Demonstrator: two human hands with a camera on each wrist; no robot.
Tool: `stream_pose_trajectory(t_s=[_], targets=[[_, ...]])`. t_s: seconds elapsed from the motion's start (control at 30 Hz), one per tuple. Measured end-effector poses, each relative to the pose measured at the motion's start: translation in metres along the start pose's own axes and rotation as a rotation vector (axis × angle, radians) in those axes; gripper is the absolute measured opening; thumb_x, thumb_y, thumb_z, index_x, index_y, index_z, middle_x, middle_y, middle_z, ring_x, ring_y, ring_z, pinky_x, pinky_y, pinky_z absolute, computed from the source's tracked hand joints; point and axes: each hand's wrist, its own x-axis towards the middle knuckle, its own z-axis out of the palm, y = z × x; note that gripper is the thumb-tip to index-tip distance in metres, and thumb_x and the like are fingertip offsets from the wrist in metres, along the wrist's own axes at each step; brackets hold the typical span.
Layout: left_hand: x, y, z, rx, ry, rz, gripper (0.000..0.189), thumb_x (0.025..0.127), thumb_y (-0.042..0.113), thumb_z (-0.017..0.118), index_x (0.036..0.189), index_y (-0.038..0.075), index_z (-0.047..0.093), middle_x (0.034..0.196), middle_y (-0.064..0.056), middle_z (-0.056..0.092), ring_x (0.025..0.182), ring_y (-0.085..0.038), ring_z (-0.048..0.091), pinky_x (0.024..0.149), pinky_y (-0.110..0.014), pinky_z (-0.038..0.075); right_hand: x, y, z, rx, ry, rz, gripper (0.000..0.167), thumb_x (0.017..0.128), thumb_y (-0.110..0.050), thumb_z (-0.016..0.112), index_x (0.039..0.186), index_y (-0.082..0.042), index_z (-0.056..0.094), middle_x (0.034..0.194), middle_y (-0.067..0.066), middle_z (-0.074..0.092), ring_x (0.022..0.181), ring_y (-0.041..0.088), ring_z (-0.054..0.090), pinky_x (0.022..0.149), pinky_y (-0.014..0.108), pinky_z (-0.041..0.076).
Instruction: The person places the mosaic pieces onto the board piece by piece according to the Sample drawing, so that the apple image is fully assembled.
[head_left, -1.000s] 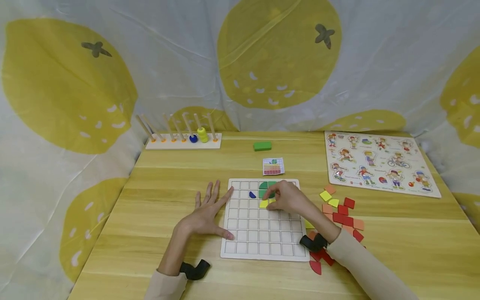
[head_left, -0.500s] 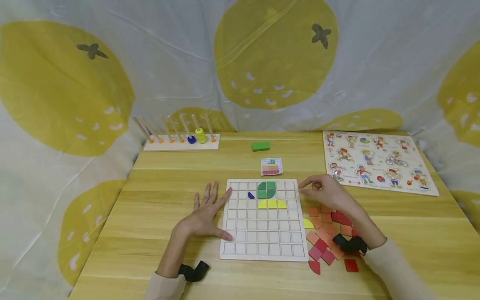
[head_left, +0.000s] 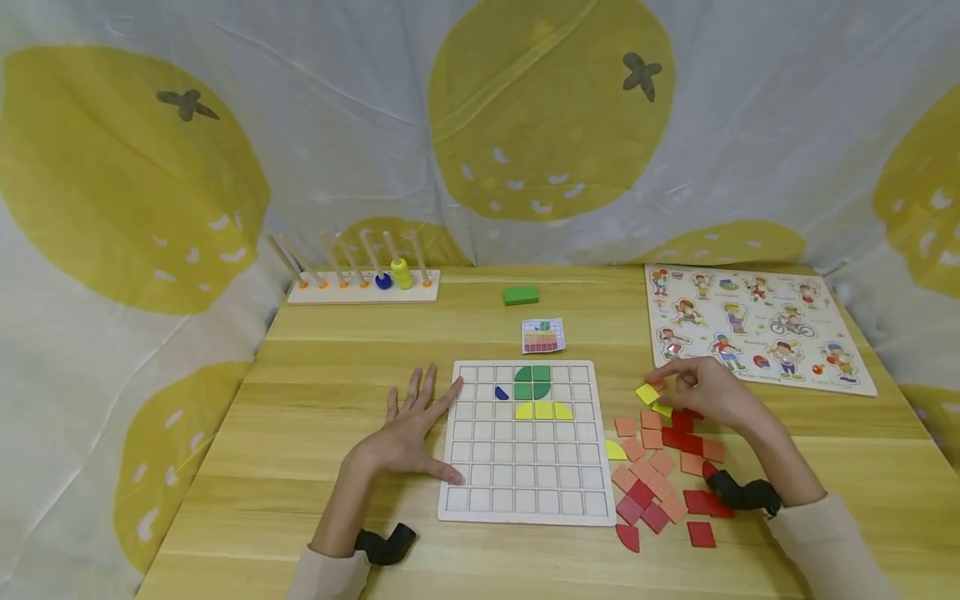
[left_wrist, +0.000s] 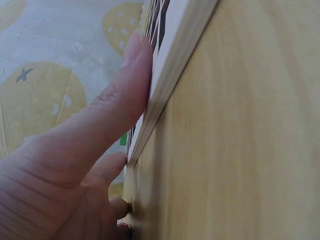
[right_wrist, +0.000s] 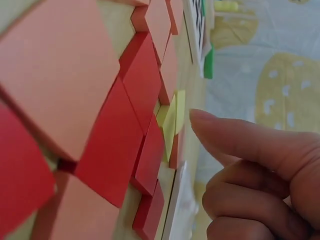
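Stretching across the view, the table [head_left: 337, 350] carries a picture puzzle [head_left: 761, 318] at the far right and a grid board [head_left: 527, 477] near its middle. The peg stand [head_left: 352, 293] sits at the far left.

The left hand [head_left: 408, 437] is just where it was a second ago, fingers spread and gripping nothing, thumb and forefinger resting on the board's left edge. The right hand [head_left: 708, 390] has moved: a second ago it was over the board, and now it is off to the right among the loose tiles [head_left: 662, 486]. Thumb and forefinger reach out while the other fingers bend in; no tile shows in its hold.

Beyond the board lie the card [head_left: 543, 335] and the green block [head_left: 521, 296].

With the hand gone from above them, the set tiles all show: four green tiles [head_left: 542, 373] at the top, a yellow row [head_left: 543, 411] of three just below, and a small blue tile [head_left: 501, 392] to the left. The work seems to have passed from setting to picking, with most cells bare. Nearest the reaching fingertips is a yellow square [head_left: 647, 394]; the right wrist view suggests a slight gap, so contact looks not yet made.
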Motion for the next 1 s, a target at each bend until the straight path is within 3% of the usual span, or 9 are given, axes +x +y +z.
stream_pose_trajectory(t_s=[0.27,0.43,0.77,1.0], targets=[[0.0,-0.001,0.001,-0.009,0.004,0.001,0.133,0.069,0.053,0.093,0.168,0.019,0.011,0.17,-0.025,-0.021,0.157,-0.048,-0.022,0.119,-0.076,-0.015,-0.004,0.004,-0.008,-0.031,-0.077,0.09,0.034,0.086,-0.013,0.083,0.115,0.002,0.074,0.06,-0.004,0.036,0.055,0.012,0.034,0.052,0.028,0.03],[0.0,-0.001,0.001,-0.009,0.003,0.001,0.133,0.069,0.053,0.093,0.168,0.019,0.011,0.17,-0.025,-0.022,0.157,-0.048,-0.022,0.119,-0.076,-0.016,-0.004,0.008,-0.006,-0.028,-0.108,0.104,0.031,0.085,-0.013,0.084,0.11,0.003,0.074,0.059,-0.005,0.039,0.054,0.011,0.034,0.052,0.027,0.029],[0.0,0.0,0.0,-0.015,0.004,0.001,0.133,0.068,0.052,0.093,0.168,0.019,0.011,0.17,-0.025,-0.021,0.157,-0.048,-0.022,0.119,-0.076,-0.016,-0.002,0.002,0.004,-0.082,-0.095,0.106,0.032,0.082,-0.021,0.087,0.103,-0.003,0.073,0.06,-0.005,0.039,0.057,0.011,0.037,0.052,0.026,0.031],[0.0,-0.001,0.0,-0.012,-0.003,-0.006,0.134,0.068,0.053,0.093,0.168,0.02,0.01,0.17,-0.025,-0.021,0.157,-0.047,-0.023,0.119,-0.076,-0.016,0.001,-0.004,0.014,-0.136,-0.036,0.075,0.029,0.083,-0.027,0.087,0.094,-0.005,0.072,0.06,-0.005,0.037,0.056,0.011,0.033,0.051,0.025,0.027]])
